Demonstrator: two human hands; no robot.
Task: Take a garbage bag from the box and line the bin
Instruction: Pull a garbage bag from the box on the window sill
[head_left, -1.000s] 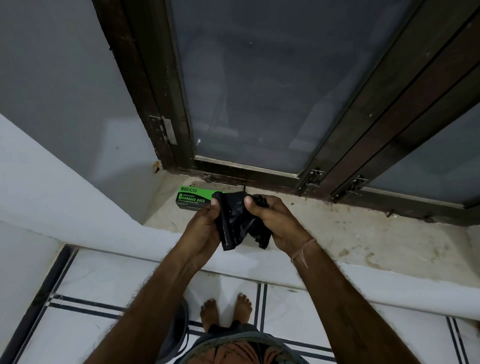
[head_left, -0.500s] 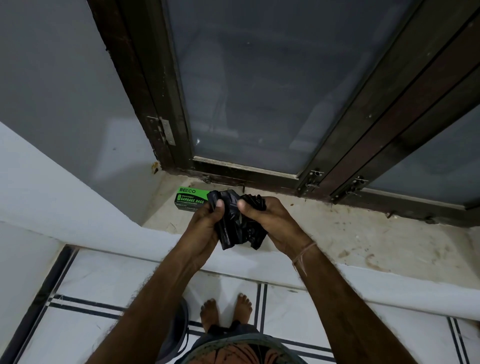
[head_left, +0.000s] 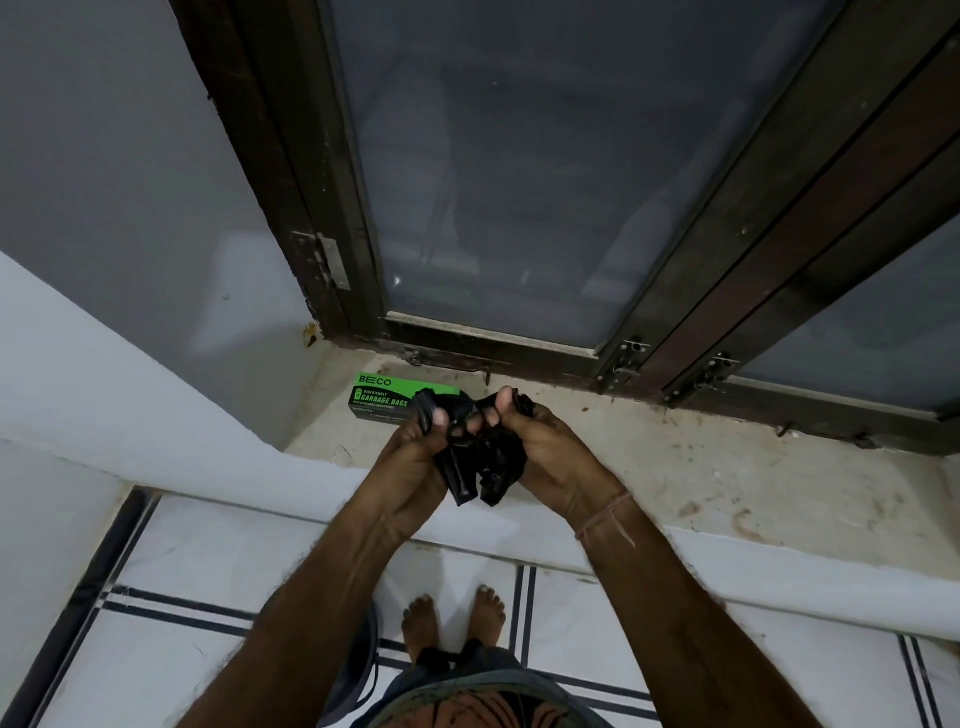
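A: Where is your garbage bag (head_left: 480, 457)?

B: Crumpled between your hands: left hand (head_left: 410, 462) and right hand (head_left: 550, 457) both pinch it above the sill (head_left: 727, 483), just beside the green box (head_left: 387, 397).

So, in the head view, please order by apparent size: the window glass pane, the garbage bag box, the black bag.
1. window glass pane, clearly largest.
2. black bag and garbage bag box look alike; hands hide part of each.
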